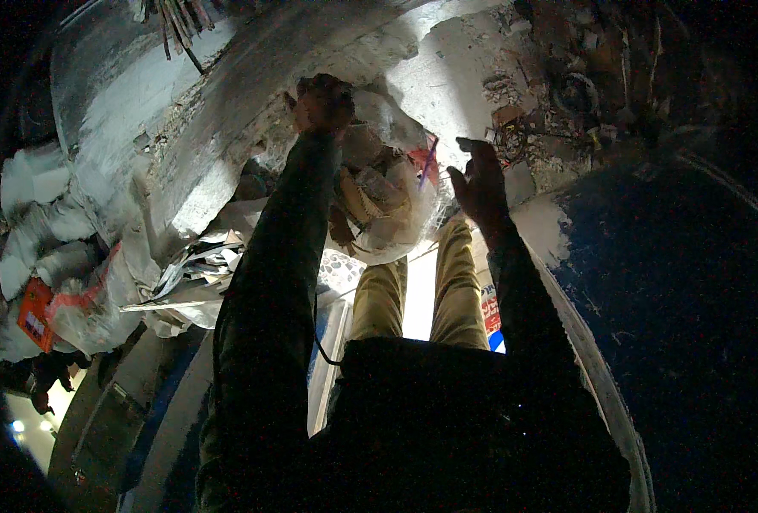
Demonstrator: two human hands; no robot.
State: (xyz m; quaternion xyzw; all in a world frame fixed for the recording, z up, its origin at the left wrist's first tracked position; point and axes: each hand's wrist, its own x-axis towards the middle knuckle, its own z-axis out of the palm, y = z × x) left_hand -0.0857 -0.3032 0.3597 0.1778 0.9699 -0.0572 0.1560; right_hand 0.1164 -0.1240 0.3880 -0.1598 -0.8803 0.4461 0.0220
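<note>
Left hand (323, 104) is clenched in shadow at the upper left of a clear plastic bag (383, 184), apparently gripping its plastic; the exact finger hold is too dark to make out. Right hand (481, 178) is empty, thumb and fingers spread, just beside the bag's right side and apart from it. The bag lies below and to the right of the left fist, above the tan trousers (377, 303). It bulges roundly, crumpled and see-through, packed with tan and brownish pieces, with a red patch and a thin purple strip (428, 162) on its right. Farther left are loose pale strips (201, 267) and a pale plastic bundle (79, 299) with an orange-red card (35, 315). Thin sticks (178, 26) show at the upper left, while dark debris (567, 111) is strewn at the upper right.
</note>
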